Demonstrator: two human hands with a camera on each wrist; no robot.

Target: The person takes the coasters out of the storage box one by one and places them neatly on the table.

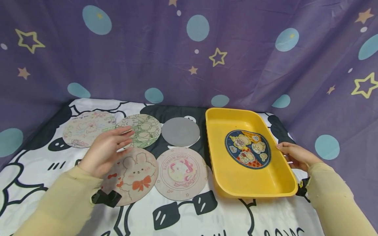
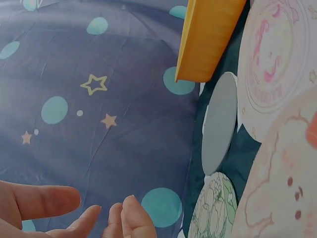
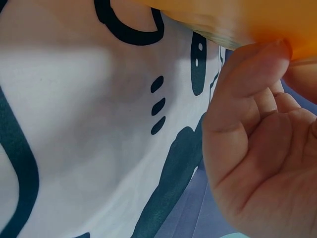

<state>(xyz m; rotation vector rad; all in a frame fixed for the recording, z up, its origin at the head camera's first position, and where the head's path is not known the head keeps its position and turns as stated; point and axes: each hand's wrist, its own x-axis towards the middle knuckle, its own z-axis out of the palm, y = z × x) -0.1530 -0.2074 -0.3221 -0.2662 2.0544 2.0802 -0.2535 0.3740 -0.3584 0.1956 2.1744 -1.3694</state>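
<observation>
At the right, a yellow plastic tray (image 1: 251, 188) holds a dark-blue round mat (image 1: 236, 157) printed with cartoon bears. My right hand (image 1: 296, 154) grips the tray's right rim, thumb at the edge and index finger against its underside in the right wrist view. To the left, my left hand (image 1: 107, 149) hovers over the round mats with fingers spread and holds nothing. Under and beside it lie a bunny mat (image 1: 138, 173) with a red bow and a green floral mat (image 1: 149, 131). Right of the bunny mat is a pink mat (image 1: 180, 173) lettered "Rainbow Horse".
A plain grey disc (image 1: 180, 131) lies behind the pink mat, left of the tray. A pale patterned mat (image 1: 85, 129) is at the far left. Black-and-white cartoon cloth (image 1: 236, 219) covers the table, and a purple starred curtain (image 1: 147, 65) hangs behind it.
</observation>
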